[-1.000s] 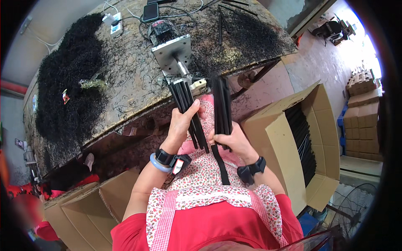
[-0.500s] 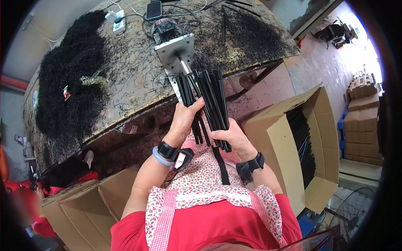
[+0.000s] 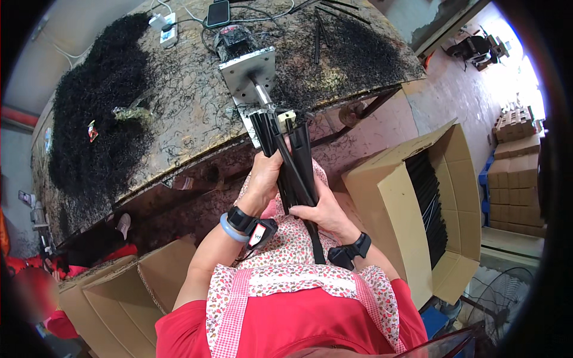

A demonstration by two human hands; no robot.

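Observation:
In front of the apron I hold black plastic tubes in two bunches. My left hand (image 3: pixel 264 180) is closed round the left bunch of tubes (image 3: pixel 261 128), its thumb lying toward the middle. My right hand (image 3: pixel 327 210) is closed round the right bunch of tubes (image 3: pixel 302 156), gripping near the lower ends. One tube slants across between the bunches. Just beyond the upper tube ends, a metal shaft (image 3: pixel 261 93) sticks out of a square metal plate (image 3: pixel 236 79) with a motor (image 3: pixel 234 43) behind it. Fingers under the tubes are partly hidden.
Black shavings (image 3: pixel 98 113) pile on the left of the worn table (image 3: pixel 191 119). At right stands an open carton (image 3: pixel 388 209) holding many black tubes (image 3: pixel 428 203); another carton (image 3: pixel 116 292) is at lower left. A phone (image 3: pixel 218 13) and cables lie at the back. Someone in red sits far left.
My right hand has moved left toward my left hand, bringing the bunches closer and tilting some tubes. A pale block beside the shaft now shows behind the tube ends.

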